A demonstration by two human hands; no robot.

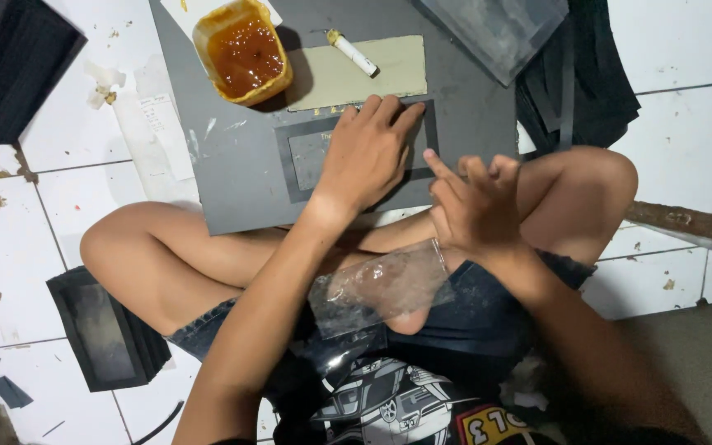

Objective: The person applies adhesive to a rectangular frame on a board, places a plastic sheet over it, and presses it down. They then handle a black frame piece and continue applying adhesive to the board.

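I see the left hand flat, fingers together, pressing a dark frame piece on the grey board over the knees. Right hand lifted just right of it, fingers loosely apart, holding nothing. 1 clear plastic sheet on the lap, near. Amber glue tub far left.

A white rectangular paper label is seen stuck on the floor tile, left of the grey board. A clear plastic sleeve is laid across the lap.
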